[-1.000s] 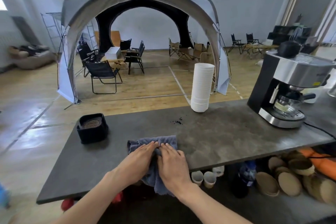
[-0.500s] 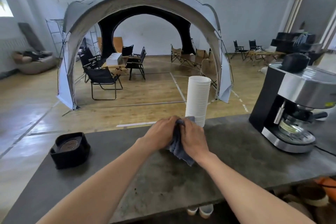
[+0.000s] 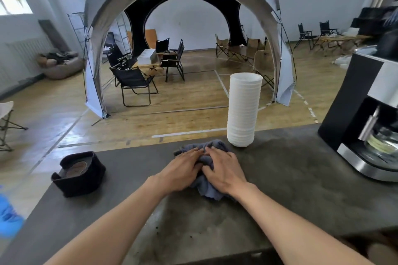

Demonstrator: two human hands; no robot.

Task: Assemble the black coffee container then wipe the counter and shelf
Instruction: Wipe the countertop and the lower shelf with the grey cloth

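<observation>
No readable brand or label anywhere. Both hands lying flat, fingers straight, pressing grey cloth (image 3: 212,158) onto bench (image 3: 290,196): left hand (image 3: 183,168), right hand (image 3: 225,168). Cloth sitting just beside white cup stack (image 3: 244,109). Vs 0.5 s ago: hands flattening out, no longer bunching cloth. Black coffee container (image 3: 78,173) sitting at bench's left end, well apart.

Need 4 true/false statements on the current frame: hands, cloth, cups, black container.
1. Both hands, left hand and right hand, press the grey cloth on the counter. True.
2. The cup stack lies tipped over. False: it stands upright, just beyond the cloth.
3. The black coffee container sits left of the hands. True.
4. The coffee machine is at the counter's left end. False: it stands at the right.
</observation>
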